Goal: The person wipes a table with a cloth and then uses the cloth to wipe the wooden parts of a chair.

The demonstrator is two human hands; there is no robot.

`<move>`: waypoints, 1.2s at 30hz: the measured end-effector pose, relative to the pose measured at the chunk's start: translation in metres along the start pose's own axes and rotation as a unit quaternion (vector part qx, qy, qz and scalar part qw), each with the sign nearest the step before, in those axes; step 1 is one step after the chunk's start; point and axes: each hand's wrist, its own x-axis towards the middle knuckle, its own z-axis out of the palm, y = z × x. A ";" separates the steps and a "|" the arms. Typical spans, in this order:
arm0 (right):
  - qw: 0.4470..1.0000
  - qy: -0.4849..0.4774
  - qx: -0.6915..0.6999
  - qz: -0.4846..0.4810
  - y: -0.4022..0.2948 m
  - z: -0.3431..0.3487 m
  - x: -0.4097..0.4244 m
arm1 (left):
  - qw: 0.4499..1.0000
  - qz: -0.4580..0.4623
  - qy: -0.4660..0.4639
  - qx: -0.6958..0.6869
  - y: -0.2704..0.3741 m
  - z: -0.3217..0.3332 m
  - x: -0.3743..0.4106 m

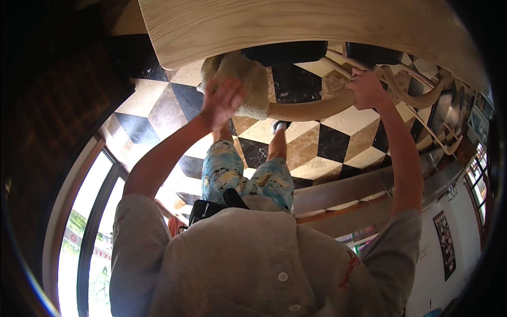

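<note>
A wooden chair with a curved backrest rail [309, 111] stands before me, its black seat [285, 54] partly under the tabletop. My right hand [367, 89] is closed around the rail's right part. Over the rail's left part hangs a pale, fuzzy cloth [253, 89], probably a towel. My left hand [223, 101] is over this cloth, blurred, with its fingers spread; whether it presses on the fabric is unclear.
A light wood table [277, 23] spans the top, its rounded corner at left. A second chair [420, 101] stands at right. The floor [332, 142] has black, cream and brown tiles. Glass doors [85, 253] are at lower left, a metal-fronted counter [344, 192] at right.
</note>
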 end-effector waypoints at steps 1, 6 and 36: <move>1.000 -0.021 -0.010 0.003 0.000 -0.003 0.003 | 1.000 0.021 -0.020 0.003 0.010 -0.003 0.006; 0.999 -0.025 -0.047 -0.005 0.006 0.006 -0.003 | 0.976 0.016 -0.216 0.000 0.027 -0.010 0.032; 0.996 0.014 -0.091 -0.008 0.002 0.003 -0.012 | 0.964 -0.249 0.003 -0.088 0.238 0.081 0.177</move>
